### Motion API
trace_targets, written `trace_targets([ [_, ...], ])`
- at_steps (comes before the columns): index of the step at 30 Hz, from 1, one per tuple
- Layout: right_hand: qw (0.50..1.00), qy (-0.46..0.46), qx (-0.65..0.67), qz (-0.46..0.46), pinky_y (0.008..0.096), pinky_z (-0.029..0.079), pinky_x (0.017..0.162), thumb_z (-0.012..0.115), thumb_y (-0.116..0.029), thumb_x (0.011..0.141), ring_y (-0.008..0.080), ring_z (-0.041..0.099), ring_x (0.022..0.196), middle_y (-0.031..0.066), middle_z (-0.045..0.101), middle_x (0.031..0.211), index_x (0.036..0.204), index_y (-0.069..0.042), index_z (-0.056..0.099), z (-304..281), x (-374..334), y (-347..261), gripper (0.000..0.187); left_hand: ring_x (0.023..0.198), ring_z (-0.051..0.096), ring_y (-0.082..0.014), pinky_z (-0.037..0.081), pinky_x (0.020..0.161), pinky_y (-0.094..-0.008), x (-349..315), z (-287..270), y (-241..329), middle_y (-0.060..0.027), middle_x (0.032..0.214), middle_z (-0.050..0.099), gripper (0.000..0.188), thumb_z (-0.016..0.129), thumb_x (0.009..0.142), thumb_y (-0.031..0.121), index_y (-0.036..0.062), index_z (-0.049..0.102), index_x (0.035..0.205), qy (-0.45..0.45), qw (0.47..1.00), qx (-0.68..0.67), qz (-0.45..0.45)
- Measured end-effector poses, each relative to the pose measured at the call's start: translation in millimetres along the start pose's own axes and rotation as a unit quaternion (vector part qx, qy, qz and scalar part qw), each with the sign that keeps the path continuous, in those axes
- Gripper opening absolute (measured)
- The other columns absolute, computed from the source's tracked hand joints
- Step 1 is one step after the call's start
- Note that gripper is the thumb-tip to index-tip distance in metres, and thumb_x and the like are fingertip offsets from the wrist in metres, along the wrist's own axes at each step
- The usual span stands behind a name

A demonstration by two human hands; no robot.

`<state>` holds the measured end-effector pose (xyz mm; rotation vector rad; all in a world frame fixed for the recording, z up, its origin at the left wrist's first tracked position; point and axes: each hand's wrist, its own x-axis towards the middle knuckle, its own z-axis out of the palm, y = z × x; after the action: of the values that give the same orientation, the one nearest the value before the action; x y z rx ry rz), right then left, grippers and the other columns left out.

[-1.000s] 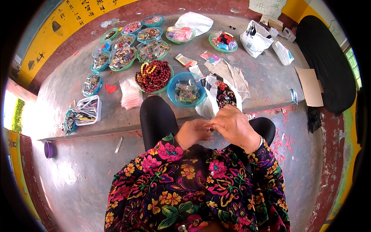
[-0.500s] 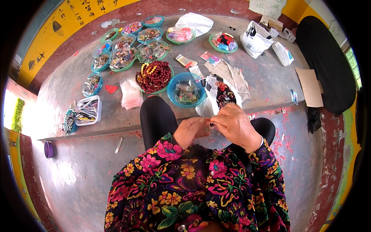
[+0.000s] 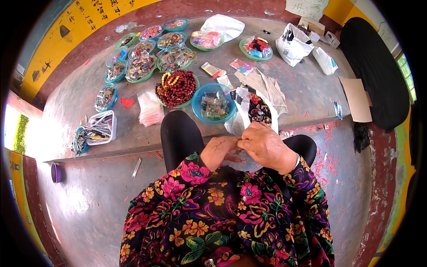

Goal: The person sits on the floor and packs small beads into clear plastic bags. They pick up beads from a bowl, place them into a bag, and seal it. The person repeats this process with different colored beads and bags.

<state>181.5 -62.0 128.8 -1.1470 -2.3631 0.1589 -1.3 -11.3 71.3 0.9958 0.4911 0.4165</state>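
My left hand [image 3: 219,152] and right hand [image 3: 269,149] bend inward and meet at the fingertips, hiding what lies between, so I cannot tell whether either grip is closed on anything. From them, the white bag [image 3: 243,109] lies at 1 o'clock, its near edge blocked by my right hand; the blue basin [image 3: 197,107] sits at 11, the dark-red beads [image 3: 178,92] at 10.

Open white bag [image 3: 239,123], dark red-flecked pieces [image 3: 259,111] inside.
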Motion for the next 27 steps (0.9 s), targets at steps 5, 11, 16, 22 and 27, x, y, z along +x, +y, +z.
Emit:
trace_targets([
  [5, 0.986, 0.051, 0.116, 0.111, 0.0369, 0.042, 0.065, 0.063, -0.005, 0.068, 0.0281, 0.054, 0.075, 0.0086, 0.054, 0.072, 0.078, -0.005, 0.057, 7, 1, -3, 0.012, 0.098, 0.056, -0.0192, 0.052, 0.077, -0.0324, 1, -2, -4, -0.0114, 0.108, 0.057, 0.039, 0.037, 0.092, 0.023, -0.0026, 0.053, 0.117, 0.016, 0.999, -0.044, -0.016],
  [11, 0.974, 0.049, 0.162, 0.149, 0.0343, 0.044, 0.067, 0.067, -0.005, 0.069, 0.0257, 0.055, 0.076, 0.0081, 0.058, 0.078, 0.084, -0.003, 0.059, 2, -3, 0, 0.018, 0.100, 0.057, -0.0190, 0.052, 0.077, -0.0317, -1, -3, -1, -0.0122, 0.112, 0.057, 0.040, 0.039, 0.093, 0.025, -0.0019, 0.051, 0.120, 0.019, 0.998, -0.050, -0.013],
  [16, 0.972, 0.064, 0.163, 0.156, 0.0340, 0.044, 0.067, 0.065, -0.002, 0.070, 0.0268, 0.054, 0.076, 0.0085, 0.058, 0.077, 0.084, -0.003, 0.059, 4, -7, 4, 0.015, 0.102, 0.056, -0.0177, 0.052, 0.074, -0.0299, 1, -3, -5, -0.0105, 0.113, 0.057, 0.041, 0.038, 0.094, 0.026, -0.0014, 0.049, 0.122, 0.012, 0.999, -0.052, -0.012],
  [22, 0.998, 0.042, 0.053, 0.020, 0.0358, 0.043, 0.066, 0.058, 0.002, 0.066, 0.0272, 0.052, 0.073, 0.0082, 0.056, 0.075, 0.077, -0.003, 0.056, 1, -6, 7, 0.012, 0.100, 0.055, -0.0168, 0.053, 0.074, -0.0297, 0, 0, -3, -0.0095, 0.111, 0.057, 0.039, 0.039, 0.094, 0.025, -0.0013, 0.052, 0.119, 0.008, 1.000, -0.011, 0.000],
  [27, 0.997, -0.067, -0.005, -0.021, 0.0343, 0.043, 0.070, 0.056, 0.002, 0.061, 0.0267, 0.050, 0.077, 0.0071, 0.052, 0.077, 0.073, -0.004, 0.051, -10, 1, -5, 0.015, 0.096, 0.055, -0.0160, 0.053, 0.073, -0.0292, -1, 0, -3, -0.0090, 0.108, 0.057, 0.038, 0.038, 0.094, 0.025, -0.0009, 0.051, 0.120, 0.000, 1.000, 0.007, -0.004],
])
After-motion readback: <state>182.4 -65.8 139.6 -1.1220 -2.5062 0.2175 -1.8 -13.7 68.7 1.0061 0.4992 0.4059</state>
